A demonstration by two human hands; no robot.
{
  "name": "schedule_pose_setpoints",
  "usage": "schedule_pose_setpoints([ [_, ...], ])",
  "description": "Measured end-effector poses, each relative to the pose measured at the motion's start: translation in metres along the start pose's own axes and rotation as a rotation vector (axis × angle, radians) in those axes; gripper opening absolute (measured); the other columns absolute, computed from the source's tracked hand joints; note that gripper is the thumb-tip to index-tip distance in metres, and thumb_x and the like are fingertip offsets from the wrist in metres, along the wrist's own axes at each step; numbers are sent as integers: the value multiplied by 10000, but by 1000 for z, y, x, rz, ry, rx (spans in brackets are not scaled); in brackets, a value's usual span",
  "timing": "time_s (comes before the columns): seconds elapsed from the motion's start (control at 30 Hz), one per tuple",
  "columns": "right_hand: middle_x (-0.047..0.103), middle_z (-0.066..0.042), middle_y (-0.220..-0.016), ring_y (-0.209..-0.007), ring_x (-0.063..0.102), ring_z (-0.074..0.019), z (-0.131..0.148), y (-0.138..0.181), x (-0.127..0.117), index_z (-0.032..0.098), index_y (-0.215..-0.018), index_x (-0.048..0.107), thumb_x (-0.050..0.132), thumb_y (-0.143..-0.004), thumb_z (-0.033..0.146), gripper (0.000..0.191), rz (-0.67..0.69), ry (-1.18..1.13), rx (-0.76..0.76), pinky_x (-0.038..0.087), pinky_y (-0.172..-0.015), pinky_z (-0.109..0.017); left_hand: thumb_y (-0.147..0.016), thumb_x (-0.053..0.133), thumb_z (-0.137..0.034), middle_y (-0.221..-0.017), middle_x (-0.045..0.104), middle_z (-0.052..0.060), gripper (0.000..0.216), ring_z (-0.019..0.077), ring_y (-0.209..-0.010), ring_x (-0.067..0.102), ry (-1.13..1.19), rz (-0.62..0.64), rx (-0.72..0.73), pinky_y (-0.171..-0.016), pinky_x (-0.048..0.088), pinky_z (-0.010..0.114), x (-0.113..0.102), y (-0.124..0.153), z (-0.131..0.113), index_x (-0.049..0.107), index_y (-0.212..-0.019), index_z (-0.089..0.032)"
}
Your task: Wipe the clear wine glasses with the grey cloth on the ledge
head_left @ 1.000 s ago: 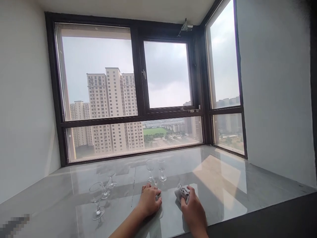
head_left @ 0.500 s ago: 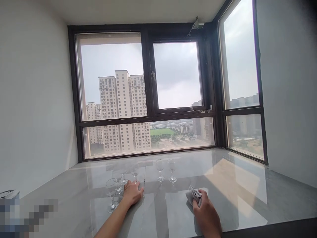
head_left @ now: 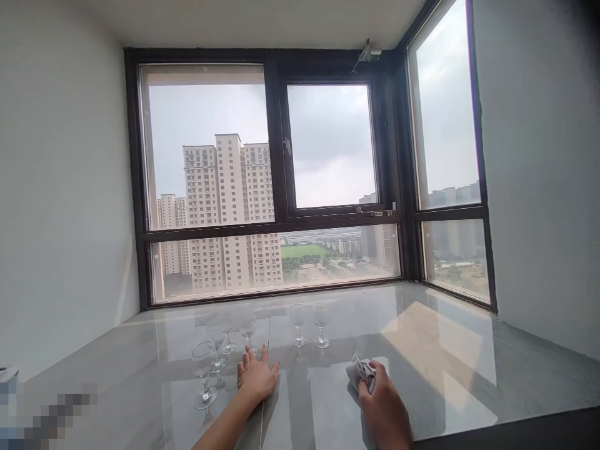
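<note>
My left hand (head_left: pixel 257 375) rests on the glossy grey sill (head_left: pixel 309 387) with its fingers spread, holding nothing. Close by on its left, several clear stemmed glasses stand upright; the nearest wine glass (head_left: pixel 205 381) is the largest in view. Just beyond my fingertips is a small stemmed glass (head_left: pixel 248 328), its foot partly hidden by them. My right hand (head_left: pixel 384 400) is closed around a crumpled light grey cloth (head_left: pixel 360 374), held low at the sill. Between the hands and farther back, two small stemmed glasses stand side by side, a left one (head_left: pixel 298 325) and a right one (head_left: pixel 320 326).
A dark-framed window (head_left: pixel 274 228) rises behind the sill, with a handle (head_left: pixel 287 145) on its middle sash. Pale walls close in the left and right sides. The sill's dark front edge (head_left: pixel 515 428) runs along the lower right. A blurred, pixelated patch covers the lower left corner.
My left hand has shifted slightly right, away from the glasses, and its fingers have spread. The right hand still grips the cloth. The whole view has moved a little.
</note>
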State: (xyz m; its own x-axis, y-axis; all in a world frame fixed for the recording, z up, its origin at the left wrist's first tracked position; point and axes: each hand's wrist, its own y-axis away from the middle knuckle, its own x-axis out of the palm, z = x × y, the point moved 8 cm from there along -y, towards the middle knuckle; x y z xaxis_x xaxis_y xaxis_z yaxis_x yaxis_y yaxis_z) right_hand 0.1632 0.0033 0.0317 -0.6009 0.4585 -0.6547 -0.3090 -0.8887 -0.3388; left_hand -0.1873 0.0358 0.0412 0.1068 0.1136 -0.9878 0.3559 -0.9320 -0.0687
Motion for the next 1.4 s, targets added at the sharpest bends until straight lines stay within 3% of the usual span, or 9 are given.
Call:
schedule_pose_setpoints([
  [0.13, 692, -112, -1129, -955, 678, -256, 2, 2, -2, 226, -1227, 477, 382, -942, 276, 304, 2, 16, 1, 429, -677, -292, -923, 290, -604, -1635, 228, 204, 773, 417, -1498, 193, 3, 35, 54, -1162, 180, 565, 6, 19, -32, 331, -1551, -156],
  [0.33, 701, -103, -1115, -952, 688, -234, 3, 3, -6, 225, -1218, 503, 423, -932, 258, 299, -23, 7, 11, 428, -666, -268, -922, 312, -606, -1662, 199, 109, 715, 381, -1490, 239, 71, 68, 354, -1188, 148, 576, 20, 16, -100, 342, -1549, -263],
  [0.43, 704, -91, -1113, -930, 689, -221, 3, 4, -6, 227, -1209, 517, 435, -923, 238, 298, -19, -14, -1, 427, -663, -259, -926, 307, -611, -1663, 193, 117, 723, 359, -1494, 240, 53, 65, 348, -1199, 137, 557, 23, -4, -115, 346, -1547, -242],
  [0.57, 702, -84, -1128, -978, 682, -218, 3, 5, -8, 225, -1210, 516, 441, -923, 227, 296, -34, -12, 4, 421, -681, -255, -927, 296, -625, -1614, 322, 143, 748, 342, -1481, 275, 48, 69, 351, -1192, 173, 540, 21, -18, -117, 368, -1536, -197],
  [0.73, 690, -90, -1152, -992, 667, -230, 6, 6, -10, 223, -1205, 499, 422, -929, 235, 287, -22, 1, 3, 421, -704, -270, -887, 350, -669, -1575, 403, 128, 790, 371, -1462, 285, 15, 23, 397, -1187, 173, 535, 11, 5, -94, 403, -1522, -202],
  [1.03, 667, -96, -1164, -1013, 650, -255, 5, 5, -6, 230, -1174, 479, 386, -936, 254, 256, 3, -6, -17, 417, -718, -298, -880, 357, -615, -1567, 430, 54, 699, 346, -1440, 333, 5, -20, 299, -1175, 211, 527, -12, 61, 7, 461, -1490, -290],
  [1.2, 667, -95, -1157, -1009, 646, -256, 4, 3, -4, 228, -1145, 492, 389, -921, 252, 248, -7, -17, -52, 422, -715, -301, -882, 361, -596, -1555, 445, 83, 692, 298, -1437, 373, -15, -23, 277, -1187, 222, 463, -16, 59, 35, 502, -1463, -248],
  [1.4, 671, -96, -1117, -920, 651, -242, 4, 4, -4, 234, -1160, 506, 380, -932, 291, 267, 34, -39, -26, 407, -632, -284, -892, 327, -596, -1546, 446, 140, 739, 322, -1435, 374, -47, -37, 208, -1173, 254, 495, -17, 41, 42, 468, -1486, -179],
])
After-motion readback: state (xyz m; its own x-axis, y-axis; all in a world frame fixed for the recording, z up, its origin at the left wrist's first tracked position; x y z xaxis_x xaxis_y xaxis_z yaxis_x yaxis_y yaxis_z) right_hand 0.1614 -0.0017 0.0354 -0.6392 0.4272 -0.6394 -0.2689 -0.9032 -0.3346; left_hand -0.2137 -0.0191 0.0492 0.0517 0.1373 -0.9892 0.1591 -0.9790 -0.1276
